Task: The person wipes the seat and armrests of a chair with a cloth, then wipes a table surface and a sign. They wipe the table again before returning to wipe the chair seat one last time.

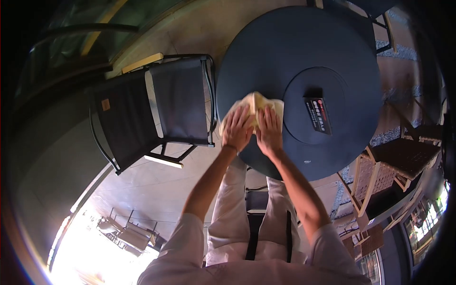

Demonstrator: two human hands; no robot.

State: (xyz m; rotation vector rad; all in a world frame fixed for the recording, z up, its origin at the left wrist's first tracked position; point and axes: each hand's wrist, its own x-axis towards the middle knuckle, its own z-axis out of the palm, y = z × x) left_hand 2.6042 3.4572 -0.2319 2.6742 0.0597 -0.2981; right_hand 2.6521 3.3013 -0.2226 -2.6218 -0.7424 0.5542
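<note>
A pale yellow cloth [256, 102] lies bunched on the near left part of a round dark table [266, 52], with a raised fold at its middle. My left hand [237, 128] grips the cloth's left part, its fingers pointing up and to the right. Close beside it, my right hand [269, 132] holds the right part, the fingers bent over the fabric. Both hands press the cloth against the tabletop near its rim. The cloth's underside and my palms are hidden.
A black sign with white lettering [317, 115] stands on the raised round disc [304, 135] in the tabletop. Left of the table is a dark fabric chair [178, 97]. Woven chairs [401, 156] stand at the right. My legs [230, 213] are close to the table's near edge.
</note>
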